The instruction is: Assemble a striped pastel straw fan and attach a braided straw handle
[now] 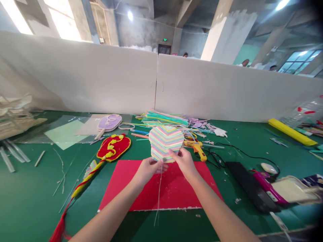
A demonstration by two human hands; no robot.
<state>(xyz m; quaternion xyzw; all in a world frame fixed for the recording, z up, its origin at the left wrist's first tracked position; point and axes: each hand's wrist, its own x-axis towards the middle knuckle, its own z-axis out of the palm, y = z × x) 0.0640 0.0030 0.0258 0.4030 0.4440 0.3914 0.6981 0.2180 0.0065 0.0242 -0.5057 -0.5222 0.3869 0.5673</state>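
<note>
Between my two hands is a fan-shaped panel (166, 141) with zigzag stripes in pastel pink, yellow, green and lilac. My left hand (153, 167) pinches its lower left edge, thumb in front and fingers behind. The lower right edge is gripped by my right hand (182, 160), its thumb pressed on the stripes. Thin wires (158, 198) hang down from the panel's bottom. Under it lies a red board (126, 181). Left of the board rests a red fan (121, 147) with yellow flower trim, a twisted yellow and red handle and a red tassel.
Behind the panel lies a pile of coloured pipe cleaners (164, 117). A yellow glue gun (198, 148) sits to the right, its cord near a black box (249, 185). A lilac fan (109, 122) lies back left. A white partition (101, 77) borders the green table (239, 134).
</note>
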